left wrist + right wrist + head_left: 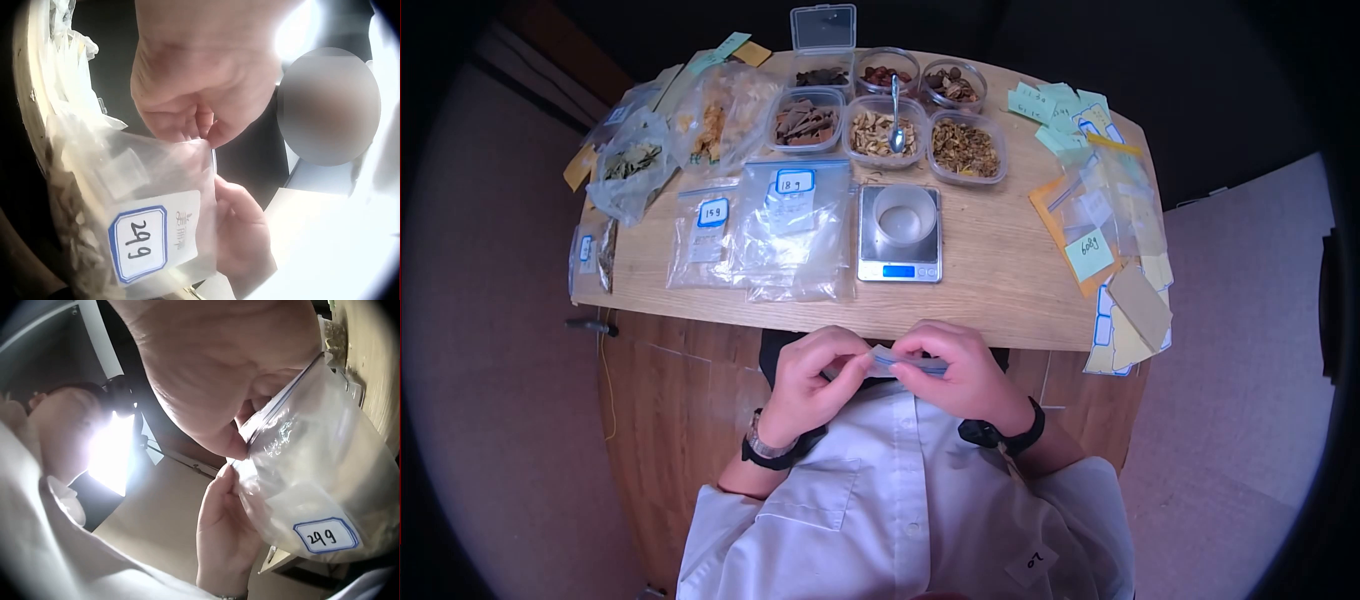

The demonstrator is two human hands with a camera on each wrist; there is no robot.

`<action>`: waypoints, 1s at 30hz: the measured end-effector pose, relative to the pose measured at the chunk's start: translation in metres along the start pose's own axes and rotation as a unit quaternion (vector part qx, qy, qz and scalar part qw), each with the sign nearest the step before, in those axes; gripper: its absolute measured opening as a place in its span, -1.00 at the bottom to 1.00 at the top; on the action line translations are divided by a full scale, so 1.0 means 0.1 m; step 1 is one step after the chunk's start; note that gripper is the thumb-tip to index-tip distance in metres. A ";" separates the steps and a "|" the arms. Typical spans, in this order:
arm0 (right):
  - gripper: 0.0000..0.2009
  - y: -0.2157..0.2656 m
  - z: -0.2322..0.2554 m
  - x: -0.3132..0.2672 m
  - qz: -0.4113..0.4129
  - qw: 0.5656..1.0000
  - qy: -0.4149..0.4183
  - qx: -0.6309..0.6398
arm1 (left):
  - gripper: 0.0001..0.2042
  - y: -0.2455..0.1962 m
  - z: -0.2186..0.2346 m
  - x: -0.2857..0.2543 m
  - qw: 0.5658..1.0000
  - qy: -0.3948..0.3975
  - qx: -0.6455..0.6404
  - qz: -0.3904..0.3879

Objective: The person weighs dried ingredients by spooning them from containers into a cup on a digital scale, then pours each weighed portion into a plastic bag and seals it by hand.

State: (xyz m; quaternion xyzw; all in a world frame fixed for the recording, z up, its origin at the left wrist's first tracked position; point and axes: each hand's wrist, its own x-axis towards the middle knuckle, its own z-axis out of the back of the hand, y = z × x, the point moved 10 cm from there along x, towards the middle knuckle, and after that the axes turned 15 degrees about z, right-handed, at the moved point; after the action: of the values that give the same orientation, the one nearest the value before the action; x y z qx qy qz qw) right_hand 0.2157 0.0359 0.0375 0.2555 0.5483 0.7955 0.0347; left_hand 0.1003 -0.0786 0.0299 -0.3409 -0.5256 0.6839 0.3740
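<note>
Both hands are together at the zip edge of a clear zip-lock bag (882,360), low in front of the shirt and just off the table's near edge. My left hand (822,375) pinches one end of that edge between thumb and fingers. At the other end my right hand (960,372) pinches it, thumb along the blue zip strip. A white label (139,244) with a blue border reads 29 g on the hanging bag. Pale dried slices (81,240) show through the plastic low in the bag in the left wrist view.
A digital scale (900,272) bearing a white cup (904,215) stands mid-table. Bags marked 15 g (705,245) and 18 g (800,250) lie left of it. Tubs of dried herbs (967,147) line the back, a spoon (897,137) in one. Paper notes (1090,255) cover the right.
</note>
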 end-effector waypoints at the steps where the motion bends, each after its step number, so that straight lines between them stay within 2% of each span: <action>1: -0.90 0.00 -0.03 0.01 0.001 1.000 0.013 0.000 | -0.97 -0.01 -0.01 0.00 1.000 0.000 0.001 0.000; 9: -0.92 -0.02 -0.06 0.02 0.009 1.000 0.012 -0.008 | -0.98 -0.08 -0.01 -0.02 0.999 -0.010 0.021 -0.033; 18: -0.92 0.05 -0.10 0.07 0.059 0.997 0.033 -0.044 | -0.95 -0.05 -0.06 -0.03 0.999 0.007 0.033 -0.016; 21: -0.93 0.04 -0.14 0.08 0.027 0.998 0.042 -0.033 | -0.95 -0.06 -0.05 -0.04 0.999 0.019 0.028 -0.011; 23: -0.94 0.08 -0.18 0.07 0.070 0.994 0.067 -0.052 | -0.94 -0.05 -0.04 -0.06 0.999 0.024 0.027 -0.006; 28: -0.95 0.18 -0.22 0.10 0.107 0.989 0.079 -0.066 | -0.91 -0.09 -0.04 -0.06 0.999 0.034 0.014 -0.002; 30: -0.95 0.22 -0.25 0.11 0.120 0.987 0.081 -0.071 | -0.89 -0.17 -0.14 -0.07 0.985 0.073 0.141 -0.063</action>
State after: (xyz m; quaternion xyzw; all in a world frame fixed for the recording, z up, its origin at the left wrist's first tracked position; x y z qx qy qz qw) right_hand 0.1996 0.0091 0.0549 0.2512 0.4568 0.8489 -0.0874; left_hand 0.1181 -0.0754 0.0441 -0.2998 -0.4158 0.6996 0.4978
